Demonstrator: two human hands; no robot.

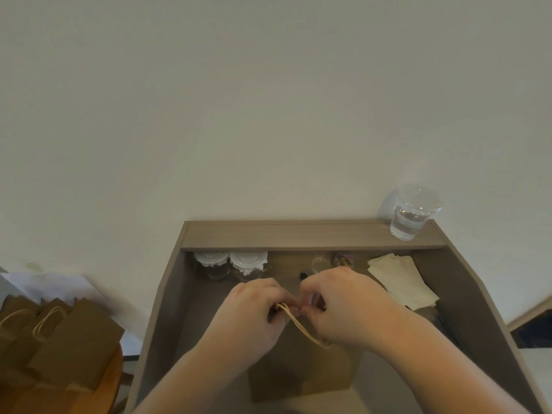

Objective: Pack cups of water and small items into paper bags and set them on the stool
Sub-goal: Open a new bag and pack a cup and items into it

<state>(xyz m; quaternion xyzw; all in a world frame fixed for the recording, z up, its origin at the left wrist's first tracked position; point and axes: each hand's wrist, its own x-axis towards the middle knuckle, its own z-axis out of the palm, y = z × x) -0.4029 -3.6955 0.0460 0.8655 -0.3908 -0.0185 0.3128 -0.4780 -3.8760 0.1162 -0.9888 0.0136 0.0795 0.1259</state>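
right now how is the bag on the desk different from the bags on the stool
The desk bag is alone, its twine handle pinched by the left hand and right hand; the stool bags stand bunched together, untouched. All are brown paper with twine handles.

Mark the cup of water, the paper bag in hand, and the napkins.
cup of water [413,214]: head view, side wall near the waterline.
paper bag [301,372]: head view, its brown front face.
napkins [400,282]: head view, middle of the top sheet.
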